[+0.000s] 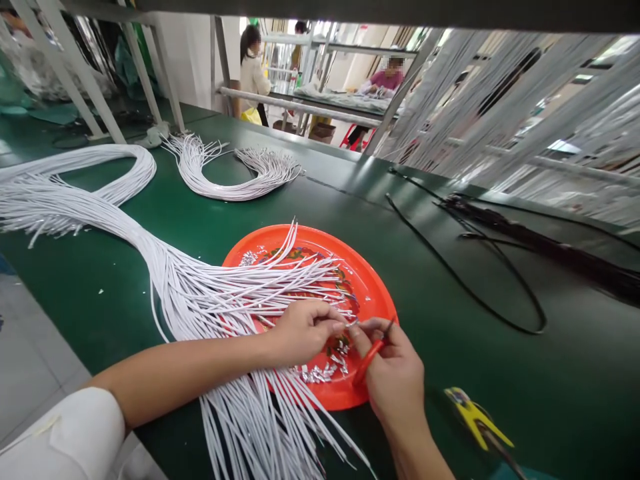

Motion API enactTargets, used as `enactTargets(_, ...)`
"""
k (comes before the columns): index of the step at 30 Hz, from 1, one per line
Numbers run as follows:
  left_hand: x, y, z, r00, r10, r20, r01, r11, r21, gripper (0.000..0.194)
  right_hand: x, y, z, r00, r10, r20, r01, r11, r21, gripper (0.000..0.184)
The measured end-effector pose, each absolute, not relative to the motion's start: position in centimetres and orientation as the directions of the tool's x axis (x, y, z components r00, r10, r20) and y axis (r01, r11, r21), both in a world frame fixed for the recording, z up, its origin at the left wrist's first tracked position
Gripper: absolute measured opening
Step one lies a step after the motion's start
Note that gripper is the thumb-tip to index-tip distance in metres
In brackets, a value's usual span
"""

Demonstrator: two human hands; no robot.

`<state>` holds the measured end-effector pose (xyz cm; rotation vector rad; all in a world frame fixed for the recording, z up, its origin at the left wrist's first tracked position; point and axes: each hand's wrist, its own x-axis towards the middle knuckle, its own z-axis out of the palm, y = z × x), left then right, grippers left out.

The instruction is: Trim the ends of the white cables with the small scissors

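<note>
My left hand (pixel 305 330) is closed in a pinch on the end of a white cable (pixel 353 323) above a red tray. Close against its fingertips, my right hand (pixel 393 370) is closed around a red-handled tool (pixel 369 362) with a dark pointed tip. The thumb and finger of that hand also meet at the cable end. A large bundle of white cables (pixel 200 287) fans across the red tray (pixel 367 267), with more loose ends hanging below my left forearm. Small silvery scraps (pixel 320 372) lie in the tray. The tool's exact kind is unclear.
Another white cable bundle (pixel 225 190) curls on the green table (pixel 330 207) at the back. Black cables (pixel 545 247) stretch along the right. A yellow-and-black tool (pixel 475 417) lies at lower right. White strands hang behind a metal frame (pixel 300 103); people work beyond it.
</note>
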<state>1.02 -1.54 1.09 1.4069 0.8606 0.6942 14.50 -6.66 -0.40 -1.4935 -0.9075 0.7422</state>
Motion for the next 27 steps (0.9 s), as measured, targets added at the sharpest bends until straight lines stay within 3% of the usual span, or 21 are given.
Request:
enactTargets(8,1.29,-1.41,0.56,0.543,0.820,-0.182,0.051,0.184,0.982,0.015,14.50,-6.78,-0.08,0.564,0.826,0.006,-0.022,0.022,-1.000,0.029)
enactTargets(17,1.31,-1.71,0.19,0.499,0.848,-0.178,0.205,0.084,0.975,0.019,13.80,-6.87,-0.21,0.567,0.818,0.096,0.114,0.037,-0.993,0.027)
enactTargets(22,1.36,-1.75,0.51,0.503,0.843,-0.191,0.123,0.149,0.981,0.014,13.72,-7.15,-0.16,0.590,0.796,0.133,0.224,-0.003,-0.975,0.023)
enactTargets(27,1.33,-1.75,1.03,0.523,0.823,-0.221,0.025,0.245,0.969,0.010,13.66,-7.09,-0.22,0.569,0.814,0.117,0.135,0.048,-0.990,0.024)
